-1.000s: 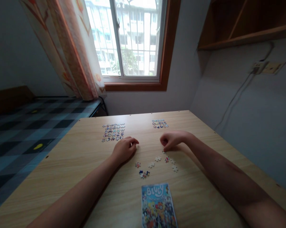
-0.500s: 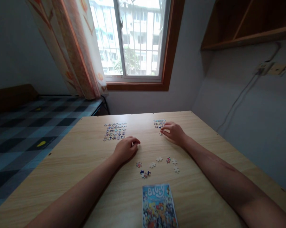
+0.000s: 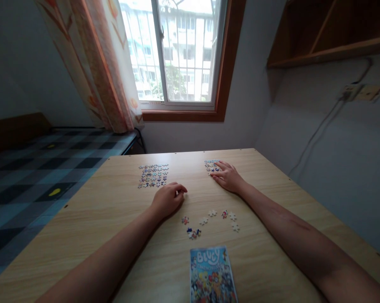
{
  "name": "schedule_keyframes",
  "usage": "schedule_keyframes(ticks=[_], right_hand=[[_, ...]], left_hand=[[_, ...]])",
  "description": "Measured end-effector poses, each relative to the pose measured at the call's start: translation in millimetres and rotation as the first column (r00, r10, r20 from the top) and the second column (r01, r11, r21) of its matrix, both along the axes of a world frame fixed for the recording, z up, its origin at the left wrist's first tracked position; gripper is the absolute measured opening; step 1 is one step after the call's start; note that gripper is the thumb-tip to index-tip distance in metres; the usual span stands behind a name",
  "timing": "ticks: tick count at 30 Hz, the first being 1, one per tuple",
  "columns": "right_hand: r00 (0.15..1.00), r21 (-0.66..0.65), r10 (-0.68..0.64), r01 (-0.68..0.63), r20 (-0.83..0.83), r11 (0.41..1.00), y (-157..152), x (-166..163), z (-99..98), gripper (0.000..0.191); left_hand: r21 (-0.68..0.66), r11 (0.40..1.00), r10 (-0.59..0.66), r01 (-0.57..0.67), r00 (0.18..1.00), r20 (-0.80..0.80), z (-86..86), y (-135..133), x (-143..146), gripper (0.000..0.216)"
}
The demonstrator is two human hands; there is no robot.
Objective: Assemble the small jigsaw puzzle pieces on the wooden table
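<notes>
Wooden table carries, at one o'clock, puzzle pieces, probably light, stiff, best pinched by edges, beside spread-fingered right hand; left hand, at eleven, curls loosely.

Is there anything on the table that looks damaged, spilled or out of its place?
Nothing looks damaged or spilled on the table. Slightly odd: several loose puzzle pieces look plain and pale, perhaps lying face down, while other pieces show printed colours. They lie scattered, unlike the puzzle rows beyond the left hand.
</notes>
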State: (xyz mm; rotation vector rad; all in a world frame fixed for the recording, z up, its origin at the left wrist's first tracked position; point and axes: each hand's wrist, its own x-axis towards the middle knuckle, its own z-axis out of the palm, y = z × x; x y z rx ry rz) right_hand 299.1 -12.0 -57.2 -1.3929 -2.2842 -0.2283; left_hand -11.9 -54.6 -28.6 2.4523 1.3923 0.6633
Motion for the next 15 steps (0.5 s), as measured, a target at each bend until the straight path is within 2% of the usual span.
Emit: schedule_keyframes(ticks=[15], right_hand=[[0.999, 0.014, 0.019, -0.018, -0.049, 1.000, 3.1, 0.1, -3.9, 0.027]], left_hand=[[-0.005, 1.000, 0.011, -0.011, 1.000, -0.016, 2.0, -0.9, 1.0, 0.025]])
